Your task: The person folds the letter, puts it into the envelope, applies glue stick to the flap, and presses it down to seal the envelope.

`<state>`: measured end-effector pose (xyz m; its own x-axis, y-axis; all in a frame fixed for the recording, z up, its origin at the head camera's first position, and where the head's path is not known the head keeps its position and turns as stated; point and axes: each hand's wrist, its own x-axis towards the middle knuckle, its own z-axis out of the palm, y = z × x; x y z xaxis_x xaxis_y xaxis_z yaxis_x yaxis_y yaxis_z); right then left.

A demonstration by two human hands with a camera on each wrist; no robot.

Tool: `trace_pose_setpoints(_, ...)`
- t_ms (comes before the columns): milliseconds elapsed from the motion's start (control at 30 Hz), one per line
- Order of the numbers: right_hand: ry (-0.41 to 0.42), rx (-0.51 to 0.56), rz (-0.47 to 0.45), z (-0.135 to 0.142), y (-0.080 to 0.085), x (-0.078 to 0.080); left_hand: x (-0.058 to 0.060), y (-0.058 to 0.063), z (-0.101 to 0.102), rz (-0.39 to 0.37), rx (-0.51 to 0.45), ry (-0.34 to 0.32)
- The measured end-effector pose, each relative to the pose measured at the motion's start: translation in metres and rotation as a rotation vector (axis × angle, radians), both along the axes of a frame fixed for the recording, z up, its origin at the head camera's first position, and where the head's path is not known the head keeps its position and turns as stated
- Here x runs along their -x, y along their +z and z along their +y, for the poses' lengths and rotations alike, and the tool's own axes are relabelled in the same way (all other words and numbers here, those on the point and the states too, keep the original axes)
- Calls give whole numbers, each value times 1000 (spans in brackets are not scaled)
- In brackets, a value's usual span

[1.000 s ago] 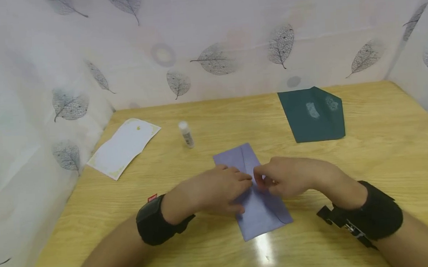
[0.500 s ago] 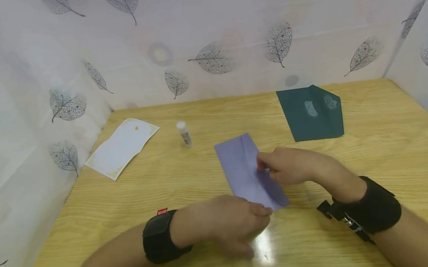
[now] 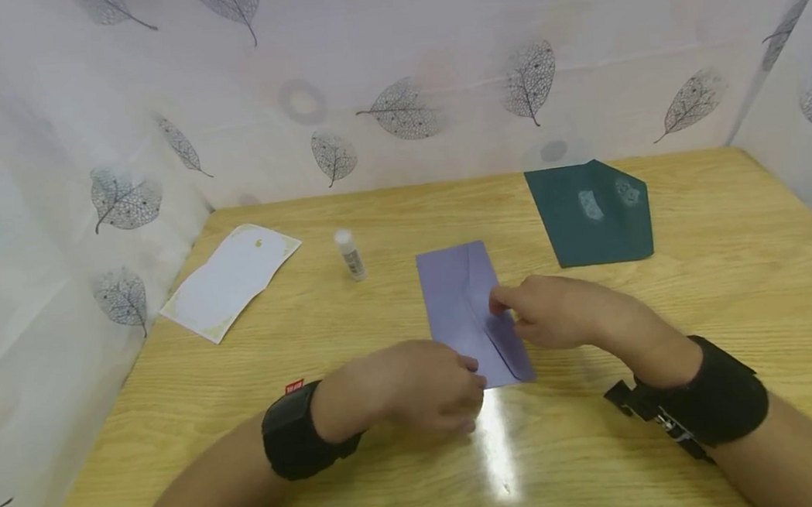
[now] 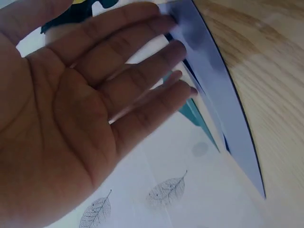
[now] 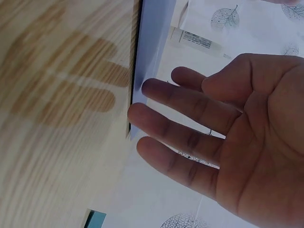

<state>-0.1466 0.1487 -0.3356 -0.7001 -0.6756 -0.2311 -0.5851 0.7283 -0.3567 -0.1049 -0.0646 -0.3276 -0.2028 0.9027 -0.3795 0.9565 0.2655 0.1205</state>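
A purple envelope (image 3: 454,301) lies on the table in front of me, its long flap (image 3: 507,332) along the right side and slightly raised near the lower end. My left hand (image 3: 421,388) is at the envelope's near left corner. In the left wrist view its fingers (image 4: 142,80) stretch out nearly straight toward the purple paper (image 4: 218,85). On the right side, my right hand (image 3: 563,311) touches the flap with its fingertips. The right wrist view shows those fingers (image 5: 175,128) fairly straight against the envelope's edge (image 5: 151,52), the thumb close to the index finger.
A white glue stick (image 3: 350,254) stands beyond the envelope to the left. Farther left lies a white card (image 3: 233,283) with gold corners. A dark green envelope (image 3: 593,226) with two pale patches lies at the back right. Leaf-printed cloth (image 3: 436,65) hangs behind the wooden table (image 3: 299,330).
The purple envelope has shifted away from me and turned straighter. My left hand has moved from its middle to its near edge; my right hand has slid slightly farther along the flap.
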Motion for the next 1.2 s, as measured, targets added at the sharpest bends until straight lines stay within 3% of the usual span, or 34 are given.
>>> trace_pose_setpoints(100,-2,-5,48,2,4,1,1,2,1,26,-78,-134)
trace_pose_setpoints(233,-7,-16,79,3,4,-2,-5,1,0,101,-130,-160)
trace_pose_setpoints(400,-14,-21,71,2,6,-3,-5,2,-2,115,-111,-97)
trace_pose_setpoints(567,-23,-28,29,1,10,4,9,6,-6,31,-71,28)
trace_pose_setpoints(800,4,-17,-35,4,2,1,32,-3,-18,-48,-91,168)
trace_pose_setpoints(967,37,-1,-13,3,-2,2,44,-6,-22,-93,-102,205)
trace_pose_setpoints(1200,106,-25,-53,2,-6,5,47,-5,-27,-131,-85,223)
